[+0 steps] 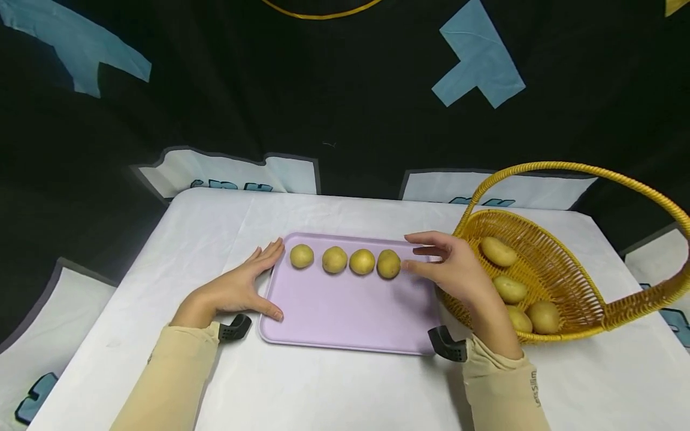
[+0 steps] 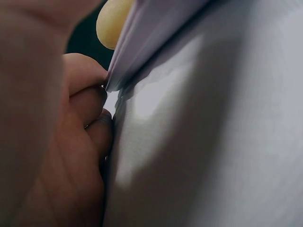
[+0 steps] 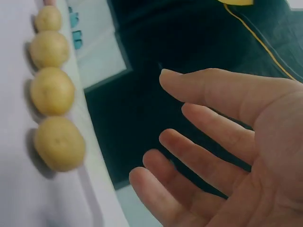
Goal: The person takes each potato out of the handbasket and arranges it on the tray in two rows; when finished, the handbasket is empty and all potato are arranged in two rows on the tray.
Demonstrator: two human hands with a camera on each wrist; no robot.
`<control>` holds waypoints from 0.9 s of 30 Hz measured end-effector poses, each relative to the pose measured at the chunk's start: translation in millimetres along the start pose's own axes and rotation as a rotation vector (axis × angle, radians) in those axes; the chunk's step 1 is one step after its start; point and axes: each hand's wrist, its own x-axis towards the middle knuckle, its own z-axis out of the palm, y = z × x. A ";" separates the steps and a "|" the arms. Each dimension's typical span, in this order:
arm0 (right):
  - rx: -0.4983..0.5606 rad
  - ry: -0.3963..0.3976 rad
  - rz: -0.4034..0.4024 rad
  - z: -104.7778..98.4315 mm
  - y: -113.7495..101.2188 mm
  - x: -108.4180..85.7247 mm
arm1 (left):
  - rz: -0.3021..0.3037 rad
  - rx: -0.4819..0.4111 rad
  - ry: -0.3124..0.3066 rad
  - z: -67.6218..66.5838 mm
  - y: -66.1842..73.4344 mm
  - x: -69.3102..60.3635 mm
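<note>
A lilac tray [image 1: 350, 311] lies on the white table, with several potatoes [image 1: 362, 261] in a row along its far side. At the tray's left edge rests my left hand [image 1: 237, 290], fingers extended and thumb spread over the near part of the rim. In the left wrist view, fingertips touch the tray's edge [image 2: 124, 52]. My right hand [image 1: 458, 266] hovers over the right end of the tray, just right of the rightmost potato [image 1: 389, 264]. Its fingers are loosely bent and hold nothing; the right wrist view shows a gap between them and that potato [image 3: 59, 144].
A yellow wicker basket [image 1: 587, 287] with a tall arched handle [image 1: 582, 167] stands right of the tray. Several more potatoes [image 1: 509, 290] lie in it. Behind the table hangs a black cloth [image 1: 323, 90] with blue patches. My right forearm passes close to the basket's near left side.
</note>
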 end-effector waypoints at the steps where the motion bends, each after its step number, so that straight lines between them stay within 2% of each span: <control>1: 0.002 0.011 -0.002 -2.9 -0.9 -1.2 | -0.001 -0.001 0.001 -0.1 -0.7 -1.0; 7: -0.012 0.072 0.013 -21.6 -5.6 -9.1 | 0.003 -0.005 0.011 -0.8 -1.8 -1.9; 14: -0.057 0.091 0.104 -44.3 2.1 -16.4 | -0.004 -0.014 0.005 -0.4 -1.3 -2.3; 16: -0.084 0.077 0.141 -52.5 6.3 -17.6 | -0.002 -0.016 0.006 -0.4 -1.4 -2.2; 20: -0.211 0.038 0.211 -69.2 13.9 -17.3 | 0.007 -0.005 0.009 -0.1 -1.3 -0.6; 27: -0.385 -0.087 0.269 -94.3 28.4 -8.4 | 0.013 0.007 0.006 0.8 -1.8 -0.1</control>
